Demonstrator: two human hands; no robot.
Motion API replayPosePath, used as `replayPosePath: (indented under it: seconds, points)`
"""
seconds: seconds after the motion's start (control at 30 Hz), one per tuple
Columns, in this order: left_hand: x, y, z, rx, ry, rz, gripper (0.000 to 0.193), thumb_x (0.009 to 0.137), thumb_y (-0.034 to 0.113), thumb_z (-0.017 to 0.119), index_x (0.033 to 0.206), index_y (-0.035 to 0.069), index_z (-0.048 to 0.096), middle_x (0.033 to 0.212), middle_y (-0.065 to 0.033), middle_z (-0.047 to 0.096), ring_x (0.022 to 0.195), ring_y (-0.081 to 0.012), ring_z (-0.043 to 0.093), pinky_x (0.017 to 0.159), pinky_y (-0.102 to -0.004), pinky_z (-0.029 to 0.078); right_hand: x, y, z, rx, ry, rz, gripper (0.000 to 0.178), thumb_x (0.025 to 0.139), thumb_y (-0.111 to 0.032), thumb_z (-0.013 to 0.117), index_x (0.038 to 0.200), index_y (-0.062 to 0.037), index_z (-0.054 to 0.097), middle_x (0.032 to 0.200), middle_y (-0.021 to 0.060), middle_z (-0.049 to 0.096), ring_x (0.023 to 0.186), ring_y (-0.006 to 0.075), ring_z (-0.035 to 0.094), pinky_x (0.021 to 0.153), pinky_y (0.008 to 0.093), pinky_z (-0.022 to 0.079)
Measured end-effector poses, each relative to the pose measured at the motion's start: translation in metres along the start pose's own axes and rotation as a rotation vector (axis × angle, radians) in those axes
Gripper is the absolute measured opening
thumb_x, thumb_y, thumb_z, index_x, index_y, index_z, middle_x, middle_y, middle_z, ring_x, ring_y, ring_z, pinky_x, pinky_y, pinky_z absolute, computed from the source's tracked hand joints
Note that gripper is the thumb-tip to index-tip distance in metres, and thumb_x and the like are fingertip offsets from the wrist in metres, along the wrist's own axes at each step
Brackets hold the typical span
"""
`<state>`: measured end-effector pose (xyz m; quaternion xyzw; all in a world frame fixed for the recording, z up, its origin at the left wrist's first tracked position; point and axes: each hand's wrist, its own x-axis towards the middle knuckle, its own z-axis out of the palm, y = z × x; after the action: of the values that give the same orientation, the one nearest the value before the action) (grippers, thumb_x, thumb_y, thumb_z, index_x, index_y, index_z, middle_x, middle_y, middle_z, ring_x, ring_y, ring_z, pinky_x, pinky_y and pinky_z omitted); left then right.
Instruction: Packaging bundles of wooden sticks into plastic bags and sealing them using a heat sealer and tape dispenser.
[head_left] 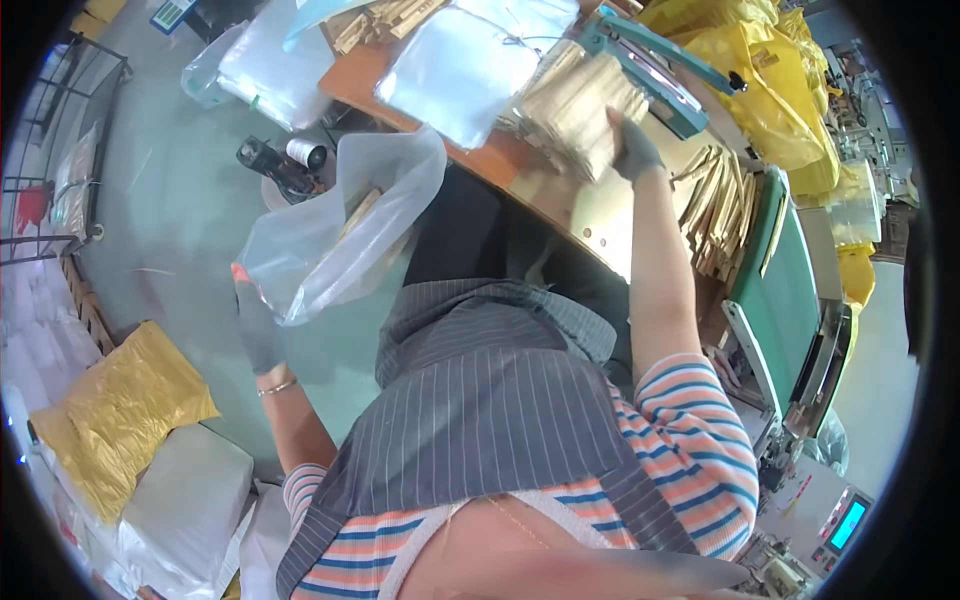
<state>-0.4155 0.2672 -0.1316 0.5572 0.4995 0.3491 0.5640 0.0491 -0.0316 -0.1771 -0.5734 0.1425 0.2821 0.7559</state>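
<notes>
My left hand, in a grey glove with orange-red at the fingertips, pinches the rim of a large clear plastic bag. The bag hangs open-mouthed beside the table's near edge, with a few flat brown pieces inside. Over on the table, my right hand, also grey-gloved, closes on the right side of a thick stack of flat brown paper packets. The stack tilts a little, close to a teal hand sealer. Its underside is hidden, so I cannot tell whether it touches the tabletop.
Clear plastic sheets or bags lie on the wooden table. More brown packets stand beside a green conveyor belt. Yellow bags pile up behind. A white spool stands left; wrapped bundles lie lower left.
</notes>
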Motion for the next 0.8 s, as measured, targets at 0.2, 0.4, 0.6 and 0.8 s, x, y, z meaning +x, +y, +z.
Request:
replayPosePath:
  seconds: [0.2, 0.4, 0.6, 0.8]
  points:
    - [0.012, -0.010, 0.008, -0.011, 0.197, 0.137, 0.038, 0.096, 0.035, 0.046, 0.064, 0.014, 0.046, 0.058, 0.0078, 0.036, 0.053, -0.0035, 0.032, 0.048, -0.0214, 0.026, 0.052, 0.002, 0.045, -0.502, 0.087, -0.312, 0.051, 0.073, -0.037, 0.074, 0.110, -0.0052, 0.061, 0.097, 0.0059, 0.064, 0.081, 0.0225, 0.063, 0.069, 0.0369, 0.052]
    - [0.019, -0.029, 0.011, -0.164, 0.024, 0.055, 0.036, 0.094, 0.037, 0.051, 0.065, 0.015, 0.047, 0.063, 0.0085, 0.037, 0.060, -0.0038, 0.034, 0.053, -0.0232, 0.028, 0.052, 0.002, 0.042, 0.063, -0.250, 0.029, 0.057, 0.075, -0.019, 0.067, 0.126, -0.0060, 0.046, 0.118, 0.0093, 0.057, 0.108, 0.0284, 0.055, 0.095, 0.0402, 0.044]
    - [0.007, 0.000, 0.014, -0.102, 0.302, -0.019, 0.046, 0.092, 0.041, 0.053, 0.057, 0.013, 0.043, 0.057, 0.0067, 0.035, 0.057, -0.0055, 0.031, 0.054, -0.0234, 0.031, -0.090, -0.031, 0.094, -0.066, -0.404, -0.133, 0.061, 0.078, -0.022, 0.059, 0.130, 0.0046, 0.041, 0.120, 0.0189, 0.054, 0.107, 0.0284, 0.056, 0.093, 0.0380, 0.046]
    - [0.001, -0.003, 0.015, -0.095, 0.380, -0.049, 0.046, 0.093, 0.037, 0.052, 0.056, 0.011, 0.043, 0.058, 0.0056, 0.039, 0.057, -0.0063, 0.035, 0.055, -0.0233, 0.032, -0.182, 0.026, 0.216, -0.444, -0.665, -0.147, 0.047, 0.078, -0.033, 0.058, 0.110, 0.0019, 0.059, 0.103, 0.0164, 0.062, 0.095, 0.0216, 0.061, 0.076, 0.0315, 0.050]
